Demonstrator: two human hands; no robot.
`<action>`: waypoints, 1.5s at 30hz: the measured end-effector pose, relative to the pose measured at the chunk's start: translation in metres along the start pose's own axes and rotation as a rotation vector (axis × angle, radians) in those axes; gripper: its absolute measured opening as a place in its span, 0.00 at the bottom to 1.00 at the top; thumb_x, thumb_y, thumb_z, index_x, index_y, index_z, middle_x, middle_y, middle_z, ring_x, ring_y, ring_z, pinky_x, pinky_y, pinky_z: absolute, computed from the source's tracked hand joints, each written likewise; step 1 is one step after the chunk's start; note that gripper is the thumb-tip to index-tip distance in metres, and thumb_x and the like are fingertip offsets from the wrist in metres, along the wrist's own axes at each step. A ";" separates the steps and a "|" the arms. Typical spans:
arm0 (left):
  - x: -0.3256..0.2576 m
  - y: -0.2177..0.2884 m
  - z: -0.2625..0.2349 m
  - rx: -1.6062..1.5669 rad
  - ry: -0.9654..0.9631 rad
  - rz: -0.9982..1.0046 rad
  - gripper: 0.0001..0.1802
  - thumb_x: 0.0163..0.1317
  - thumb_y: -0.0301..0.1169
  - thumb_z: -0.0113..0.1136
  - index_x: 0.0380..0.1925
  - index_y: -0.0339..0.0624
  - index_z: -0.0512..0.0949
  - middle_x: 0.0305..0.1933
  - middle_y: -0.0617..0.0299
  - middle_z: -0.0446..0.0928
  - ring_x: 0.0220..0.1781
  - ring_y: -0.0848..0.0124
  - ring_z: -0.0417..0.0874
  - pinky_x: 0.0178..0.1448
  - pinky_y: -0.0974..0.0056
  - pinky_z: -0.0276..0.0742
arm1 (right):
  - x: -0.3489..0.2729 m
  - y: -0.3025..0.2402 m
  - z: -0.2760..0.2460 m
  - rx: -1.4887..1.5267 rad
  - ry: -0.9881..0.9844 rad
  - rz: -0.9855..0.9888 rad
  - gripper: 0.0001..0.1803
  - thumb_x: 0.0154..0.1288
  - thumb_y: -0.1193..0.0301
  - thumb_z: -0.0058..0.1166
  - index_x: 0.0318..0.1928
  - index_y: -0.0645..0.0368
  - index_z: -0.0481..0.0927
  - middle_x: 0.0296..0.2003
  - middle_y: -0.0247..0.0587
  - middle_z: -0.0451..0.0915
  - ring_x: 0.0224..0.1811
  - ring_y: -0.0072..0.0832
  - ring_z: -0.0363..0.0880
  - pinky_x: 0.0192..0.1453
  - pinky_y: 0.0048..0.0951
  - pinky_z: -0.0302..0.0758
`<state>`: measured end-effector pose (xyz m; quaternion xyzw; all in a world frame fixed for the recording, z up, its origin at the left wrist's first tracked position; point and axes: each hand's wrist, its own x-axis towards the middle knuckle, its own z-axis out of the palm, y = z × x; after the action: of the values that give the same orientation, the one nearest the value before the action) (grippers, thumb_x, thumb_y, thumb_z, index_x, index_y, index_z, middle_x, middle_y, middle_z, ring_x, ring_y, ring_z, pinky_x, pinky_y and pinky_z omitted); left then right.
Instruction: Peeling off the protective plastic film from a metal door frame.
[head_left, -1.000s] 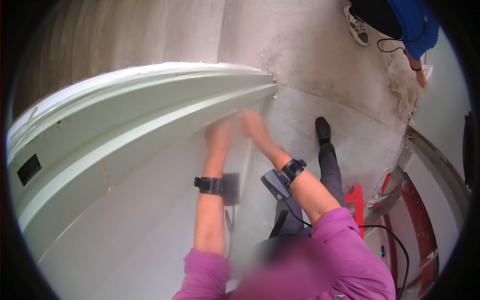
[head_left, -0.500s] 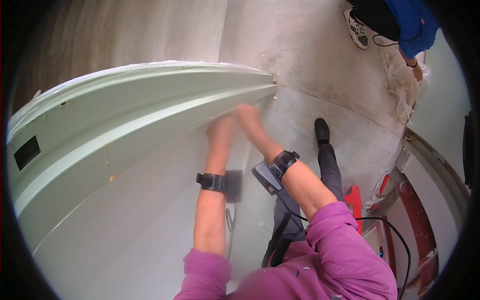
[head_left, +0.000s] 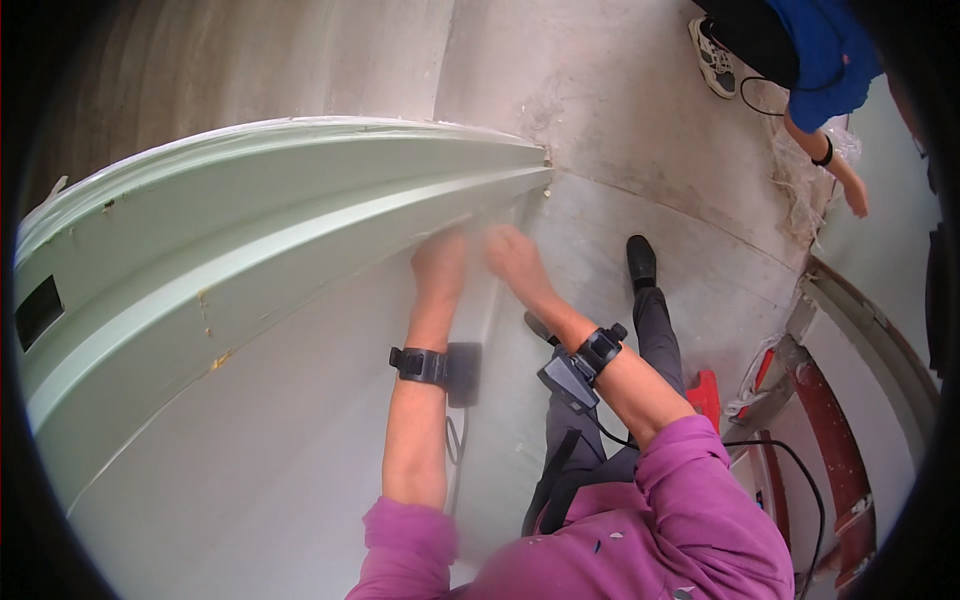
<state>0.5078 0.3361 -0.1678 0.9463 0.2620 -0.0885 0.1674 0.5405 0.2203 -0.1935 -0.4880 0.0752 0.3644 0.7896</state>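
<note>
My left hand (head_left: 439, 262) is closed like a fist beside the lower edge of a pale green door frame (head_left: 290, 235), against the white wall surface (head_left: 270, 430). Just to its right, a small gap away, my right hand (head_left: 515, 257) is curled closed too. Both hands are blurred, and whatever their fingers hold, if anything, cannot be made out. Each wrist carries a black strap with a small dark box, the right one (head_left: 568, 383) trailing a cable.
A co-worker in a blue top (head_left: 825, 55) stands at the far right, one hand (head_left: 855, 195) hanging near crumpled clear plastic (head_left: 797, 200). A red plastic object (head_left: 706, 395) is beside my leg. Dark red curved trim (head_left: 835, 440) runs along the right side.
My right hand has shifted right and slightly nearer, widening the gap from my left hand, which stays nearly in place. The co-worker's hand has moved right and lower.
</note>
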 end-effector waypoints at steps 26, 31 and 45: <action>-0.004 0.004 0.002 -0.085 0.061 0.052 0.10 0.52 0.36 0.45 0.26 0.42 0.69 0.26 0.55 0.73 0.27 0.58 0.72 0.30 0.61 0.67 | 0.000 -0.003 0.012 -0.170 -0.022 -0.179 0.10 0.46 0.70 0.44 0.16 0.64 0.67 0.11 0.33 0.65 0.16 0.18 0.61 0.20 0.21 0.61; -0.005 0.005 0.000 -0.217 0.073 -0.059 0.12 0.53 0.39 0.44 0.26 0.42 0.70 0.26 0.56 0.74 0.27 0.61 0.73 0.30 0.61 0.67 | -0.004 -0.021 0.019 -0.069 0.102 -0.043 0.09 0.47 0.70 0.48 0.26 0.65 0.72 0.19 0.36 0.70 0.22 0.18 0.67 0.26 0.19 0.65; -0.008 0.003 0.004 0.085 0.175 0.129 0.07 0.49 0.33 0.48 0.20 0.42 0.68 0.20 0.59 0.72 0.22 0.61 0.73 0.23 0.64 0.67 | 0.010 0.004 0.029 -0.326 0.006 -0.407 0.12 0.46 0.69 0.45 0.30 0.64 0.68 0.32 0.43 0.67 0.36 0.35 0.64 0.39 0.27 0.63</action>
<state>0.5027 0.3283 -0.1691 0.9715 0.2103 -0.0057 0.1092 0.5387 0.2504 -0.1865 -0.6149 -0.0818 0.2040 0.7574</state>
